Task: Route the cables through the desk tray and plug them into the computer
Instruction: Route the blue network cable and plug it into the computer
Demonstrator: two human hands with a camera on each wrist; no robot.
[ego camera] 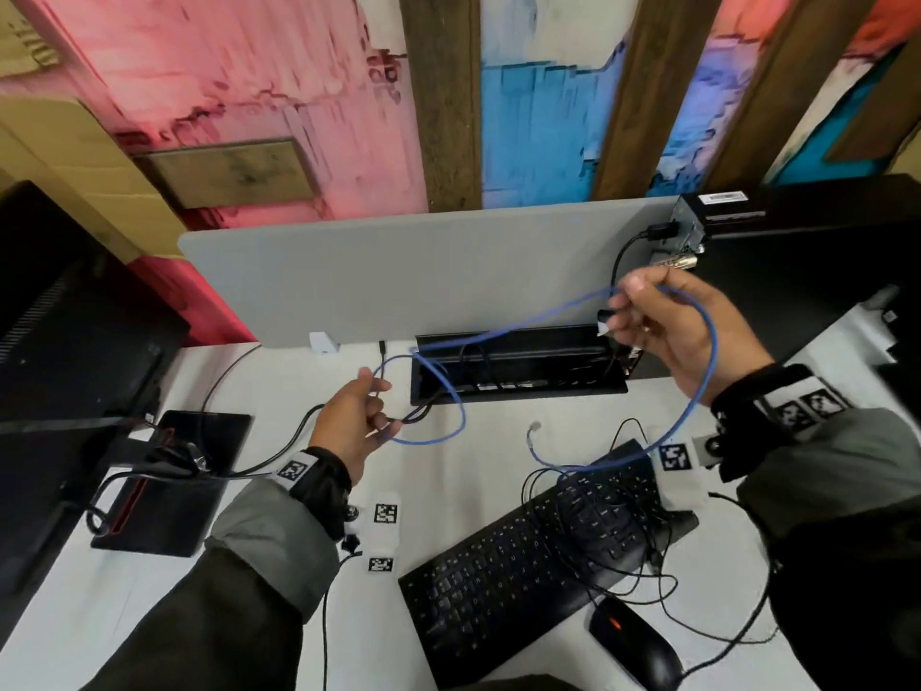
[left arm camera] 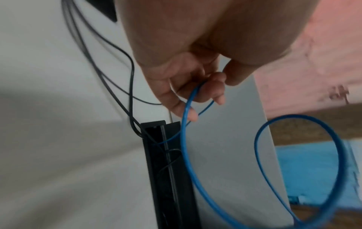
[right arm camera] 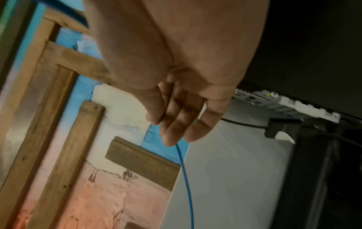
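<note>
1. Step in hand, as I judge it: feeding the thin blue network cable through the black rectangular desk tray let into the white desk at its back edge, not yet plugging in.
2. The left hand, just beside the tray's left end, pinches a loop of the blue cable between thumb and curled fingertips; the cable dips into the tray there.
3. The right hand, raised above the tray's right end, nips the cable between thumb and forefinger, the other fingers relaxed and near straight.
4. The cable's clear plug lies loose on the desk near the black keyboard's back edge.
5. Next move likely calls for taking up slack, finding that plug, and carrying it to the small black computer at the desk's back right corner.
6. Count: one blue cable, one tray, one keyboard, one black mouse, several thin black cables, too tangled to number.
</note>
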